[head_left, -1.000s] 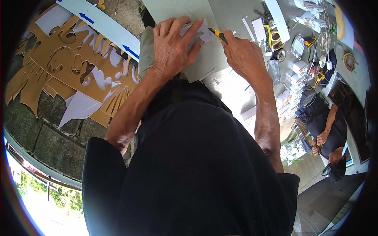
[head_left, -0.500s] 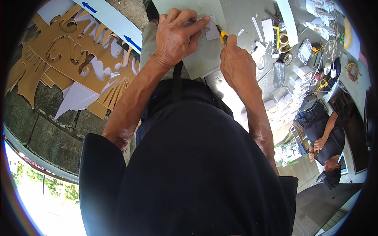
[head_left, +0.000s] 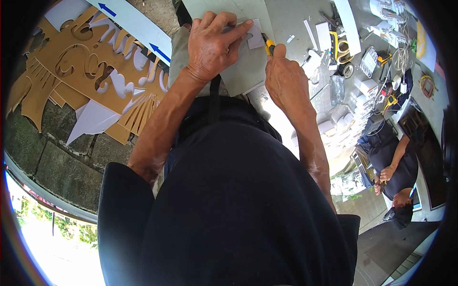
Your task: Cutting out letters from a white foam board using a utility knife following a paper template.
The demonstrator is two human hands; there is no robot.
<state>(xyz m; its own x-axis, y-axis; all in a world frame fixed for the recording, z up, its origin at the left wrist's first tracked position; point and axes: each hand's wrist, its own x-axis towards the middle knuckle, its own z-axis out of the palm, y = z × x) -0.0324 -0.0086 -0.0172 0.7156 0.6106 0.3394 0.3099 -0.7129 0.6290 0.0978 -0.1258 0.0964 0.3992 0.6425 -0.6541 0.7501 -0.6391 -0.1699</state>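
Note:
My right hand [head_left: 287,78] is closed around a yellow and black utility knife [head_left: 270,46]. The knife's tip points away from me, at the right edge of a small white flat piece [head_left: 256,40] with a curved outline on it. Palm down and fingers apart, my left hand [head_left: 211,50] reaches over the piece's left side, and one outstretched digit presses near its top. Both hands work above a grey-green board [head_left: 243,71]. What lies beneath my left palm is hidden.
On the left lie brown and white cut-out sheets [head_left: 62,66] and a pale strip with blue arrows [head_left: 138,28]. Tape rolls [head_left: 348,71], a second yellow cutter [head_left: 334,43], cables and scraps cover the right. A co-worker [head_left: 393,162] in dark clothes is at the far right.
Both hands have shifted very slightly left, and the knife with the right one. The knife's tip stays beside the white piece's right edge.

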